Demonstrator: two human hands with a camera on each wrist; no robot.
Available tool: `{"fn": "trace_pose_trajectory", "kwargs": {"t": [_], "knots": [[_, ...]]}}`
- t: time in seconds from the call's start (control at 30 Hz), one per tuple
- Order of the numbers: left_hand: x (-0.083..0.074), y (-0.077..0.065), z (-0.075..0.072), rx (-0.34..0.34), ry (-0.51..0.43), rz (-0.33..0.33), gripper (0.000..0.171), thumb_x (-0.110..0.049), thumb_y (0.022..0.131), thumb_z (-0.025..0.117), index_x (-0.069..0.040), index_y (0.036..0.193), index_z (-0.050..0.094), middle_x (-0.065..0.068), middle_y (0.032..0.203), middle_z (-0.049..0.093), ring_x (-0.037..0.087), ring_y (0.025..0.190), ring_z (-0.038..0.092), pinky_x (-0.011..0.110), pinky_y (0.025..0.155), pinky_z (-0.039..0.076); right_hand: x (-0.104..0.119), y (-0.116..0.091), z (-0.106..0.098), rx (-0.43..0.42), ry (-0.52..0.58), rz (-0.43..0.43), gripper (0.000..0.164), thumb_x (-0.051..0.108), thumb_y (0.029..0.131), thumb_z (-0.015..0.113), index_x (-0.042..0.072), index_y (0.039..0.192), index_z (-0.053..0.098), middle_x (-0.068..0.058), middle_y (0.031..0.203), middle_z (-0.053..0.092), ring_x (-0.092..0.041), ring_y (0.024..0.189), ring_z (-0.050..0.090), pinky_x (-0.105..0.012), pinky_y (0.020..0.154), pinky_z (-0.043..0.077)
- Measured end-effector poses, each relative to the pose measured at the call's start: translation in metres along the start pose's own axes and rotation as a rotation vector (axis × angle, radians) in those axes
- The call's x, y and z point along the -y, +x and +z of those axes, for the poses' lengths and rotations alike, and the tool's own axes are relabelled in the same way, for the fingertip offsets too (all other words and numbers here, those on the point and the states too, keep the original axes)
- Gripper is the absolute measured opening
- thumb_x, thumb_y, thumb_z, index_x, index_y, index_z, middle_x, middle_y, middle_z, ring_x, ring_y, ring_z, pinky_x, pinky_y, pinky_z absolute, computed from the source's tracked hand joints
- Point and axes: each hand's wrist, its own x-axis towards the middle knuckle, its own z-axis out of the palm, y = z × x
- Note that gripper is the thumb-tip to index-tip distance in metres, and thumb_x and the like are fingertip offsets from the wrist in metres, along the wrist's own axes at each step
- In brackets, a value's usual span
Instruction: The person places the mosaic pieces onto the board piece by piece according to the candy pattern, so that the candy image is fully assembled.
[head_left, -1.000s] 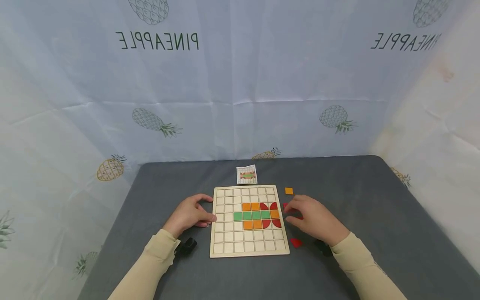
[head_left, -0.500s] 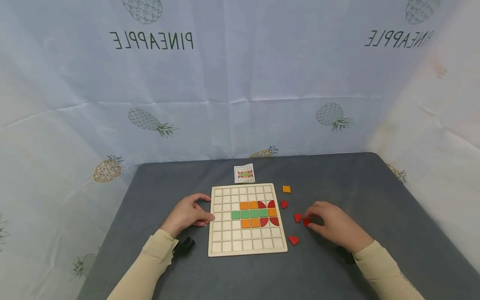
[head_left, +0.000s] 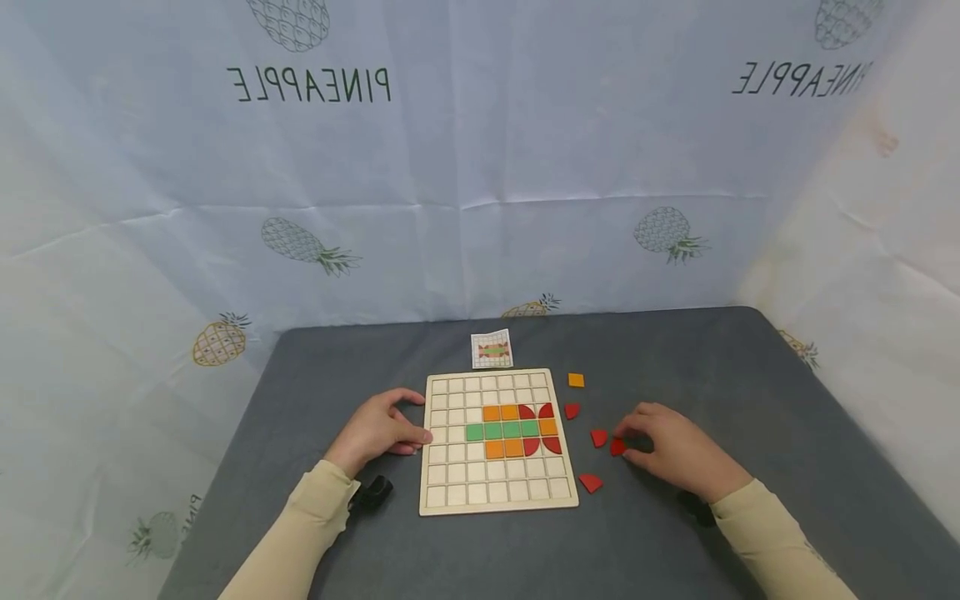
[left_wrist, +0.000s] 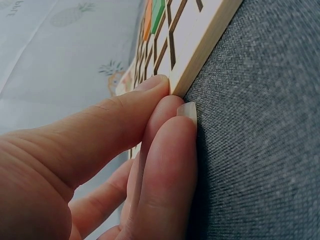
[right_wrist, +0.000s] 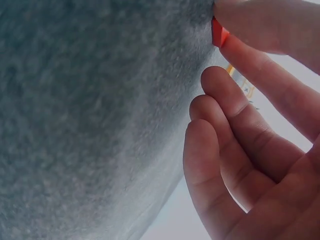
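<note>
A square wooden grid board [head_left: 456, 473] lies on the table. My left hand [head_left: 378, 427] grips its left edge; in the left wrist view the thumb [left_wrist: 125, 107] lies on the rim and curled fingers sit against its side. Orange squares [head_left: 504, 449], green squares [head_left: 502, 430] and red quarter-circle tiles [head_left: 552, 445] fill part of the grid. Right of the board, my right hand [head_left: 675, 446] pinches a red quarter-circle tile [head_left: 618, 447] at table level; the right wrist view shows this red tile [right_wrist: 218, 34] between thumb and index finger, the other fingers loosely curled.
Loose red tiles [head_left: 598, 437] lie between the board and my right hand, one red tile [head_left: 590, 482] closer to me. An orange square [head_left: 576, 380] lies beyond them. A small printed pattern card [head_left: 492, 350] sits behind the board, on the dark grey table [head_left: 375, 350].
My right hand has moved right, away from the board's edge, uncovering loose red tiles, and stays at one red tile over the last half second. My left hand keeps its place on the board.
</note>
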Motion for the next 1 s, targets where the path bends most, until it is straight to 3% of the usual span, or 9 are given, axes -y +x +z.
{"fn": "trace_pose_trajectory", "kwargs": {"t": [0.3, 0.5, 0.67, 1.0], "knots": [[0.002, 0.000, 0.001, -0.004, -0.003, -0.003, 0.068, -0.012, 0.078, 0.098, -0.017, 0.139, 0.068, 0.016, 0.091, 0.070, 0.022, 0.074, 0.078, 0.035, 0.068, 0.068, -0.006, 0.002, -0.002, -0.006, 0.030, 0.002, 0.021, 0.018, 0.086, 0.092, 0.027, 0.101, 0.080, 0.013, 0.098, 0.066, -0.010, 0.092, 0.066, -0.036, 0.081, 0.062], [0.002, 0.000, 0.001, -0.002, -0.004, -0.002, 0.068, -0.013, 0.078, 0.099, -0.018, 0.138, 0.068, 0.015, 0.091, 0.071, 0.022, 0.074, 0.077, 0.035, 0.068, 0.068, 0.001, 0.020, -0.010, -0.016, 0.089, 0.059, 0.018, 0.020, 0.089, 0.090, 0.023, 0.104, 0.080, 0.007, 0.100, 0.070, -0.015, 0.096, 0.068, -0.045, 0.087, 0.064], [0.004, 0.000, 0.000, -0.006, -0.006, 0.001, 0.067, -0.013, 0.078, 0.099, -0.018, 0.138, 0.068, 0.015, 0.089, 0.069, 0.022, 0.072, 0.077, 0.035, 0.067, 0.068, 0.029, 0.054, -0.006, -0.009, 0.161, 0.066, 0.017, 0.022, 0.092, 0.088, 0.020, 0.108, 0.080, 0.004, 0.104, 0.071, -0.018, 0.101, 0.070, -0.047, 0.091, 0.065], [0.002, -0.001, 0.000, -0.011, -0.008, 0.000, 0.065, -0.012, 0.078, 0.098, -0.020, 0.136, 0.069, 0.015, 0.087, 0.069, 0.022, 0.069, 0.076, 0.035, 0.066, 0.067, 0.101, 0.115, 0.020, 0.036, 0.261, 0.029, 0.013, 0.025, 0.095, 0.086, 0.021, 0.106, 0.081, 0.003, 0.103, 0.071, -0.016, 0.096, 0.065, -0.036, 0.087, 0.061]]}}
